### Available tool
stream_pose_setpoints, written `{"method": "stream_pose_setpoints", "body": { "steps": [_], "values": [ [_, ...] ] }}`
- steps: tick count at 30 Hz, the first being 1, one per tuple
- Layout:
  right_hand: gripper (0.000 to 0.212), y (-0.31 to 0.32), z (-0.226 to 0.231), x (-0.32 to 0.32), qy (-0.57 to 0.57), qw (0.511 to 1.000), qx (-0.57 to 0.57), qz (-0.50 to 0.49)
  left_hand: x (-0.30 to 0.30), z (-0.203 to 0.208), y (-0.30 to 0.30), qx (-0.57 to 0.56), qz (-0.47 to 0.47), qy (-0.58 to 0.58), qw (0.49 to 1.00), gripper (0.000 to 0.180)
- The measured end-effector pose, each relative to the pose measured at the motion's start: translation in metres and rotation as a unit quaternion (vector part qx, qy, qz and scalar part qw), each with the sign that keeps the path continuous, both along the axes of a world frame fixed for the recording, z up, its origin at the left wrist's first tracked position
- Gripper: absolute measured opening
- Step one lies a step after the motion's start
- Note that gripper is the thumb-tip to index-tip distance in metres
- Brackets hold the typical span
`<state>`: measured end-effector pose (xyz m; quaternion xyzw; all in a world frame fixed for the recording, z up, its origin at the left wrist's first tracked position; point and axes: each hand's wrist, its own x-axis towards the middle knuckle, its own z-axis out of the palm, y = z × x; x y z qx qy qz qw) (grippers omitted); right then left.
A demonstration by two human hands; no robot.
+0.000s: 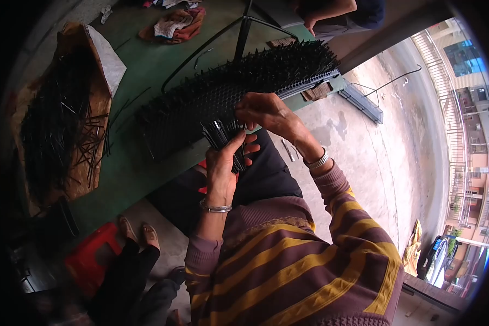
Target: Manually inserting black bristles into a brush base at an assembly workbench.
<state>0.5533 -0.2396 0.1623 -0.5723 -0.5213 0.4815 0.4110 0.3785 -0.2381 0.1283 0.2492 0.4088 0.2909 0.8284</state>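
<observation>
My left hand (223, 158) is closed round a bundle of thin black rods (216, 133), whose upper ends fan out above the thumb. My right hand (271, 115) is just beyond the bundle, thumb and fingertips drawn together in a pinch. What lies between those fingertips, if anything, is too small to make out. Both hands are at the near side of a long black panel full of small holes (171, 124), lying slantwise on the green table (126, 182). Along the panel's far side, many black rods (288, 64) stand densely upright.
On the left lies an opened cardboard box (104, 60) heaped with loose black rods (54, 127). A wire frame (239, 41) rises behind the panel. Crumpled cloths (176, 24) lie at the back, near another person's arm (331, 10). A red stool (89, 261) and someone's feet (138, 231) are lower left.
</observation>
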Motion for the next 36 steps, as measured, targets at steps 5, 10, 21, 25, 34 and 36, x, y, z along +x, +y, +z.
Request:
{"method": "stream_pose_setpoints", "body": {
  "steps": [5, 10, 21, 25, 34, 36],
  "values": [
    [0.011, -0.004, 0.001, 0.005, 0.105, 0.994, -0.034, -0.016, 0.000, -0.012, 0.003, -0.031, 0.010, -0.036, 0.999, 0.030],
    [0.006, 0.000, 0.003, 0.010, -0.084, 0.963, 0.171, -0.189, 0.004, -0.033, 0.014, -0.095, 0.055, -0.066, 0.992, 0.034],
    [0.006, 0.026, -0.020, 0.018, -0.263, 0.882, 0.281, -0.270, 0.010, -0.032, 0.010, -0.138, 0.061, -0.086, 0.985, 0.026],
    [0.005, 0.025, -0.017, 0.020, -0.292, 0.878, 0.277, -0.259, 0.010, -0.030, 0.011, -0.144, 0.069, -0.095, 0.983, 0.024],
    [0.004, 0.025, -0.019, 0.018, -0.285, 0.872, 0.301, -0.262, 0.006, -0.025, 0.010, -0.160, 0.078, -0.065, 0.982, 0.019],
    [0.006, 0.024, -0.017, 0.019, -0.299, 0.878, 0.284, -0.245, 0.005, -0.026, 0.010, -0.159, 0.079, -0.067, 0.982, 0.019]
  ]
}}
